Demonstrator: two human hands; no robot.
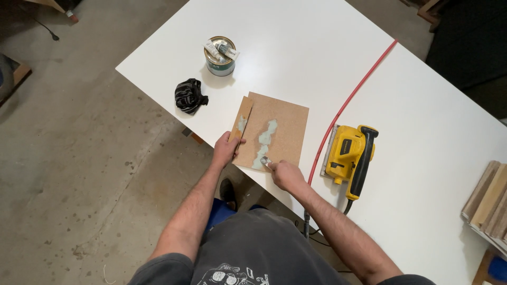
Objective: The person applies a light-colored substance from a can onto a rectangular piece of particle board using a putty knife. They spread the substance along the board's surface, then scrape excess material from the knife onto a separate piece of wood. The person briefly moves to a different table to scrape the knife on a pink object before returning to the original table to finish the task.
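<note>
white tabletop (296, 47) over a bare concrete floor, and my work sits at its near edge: a brown particle board (285, 119) streaked with pale green filler (265, 138). i hold a small putty knife (265, 161) at the low end of that streak, my right hand (285, 174) closed tight around its handle. my left hand (227, 149) is clamped over a narrow wood strip (242, 119) lying against the board's left edge (it has a dab of filler too). i judge the board could skid off the table's edge if i push the blade hard, since only the left hand steadies it. both forearms reach forward, wrists low. further out: a yellow sander (349, 155) beside a red cord (348, 100), a tin (220, 62) with tubes on top, a black rag (189, 96).
</note>
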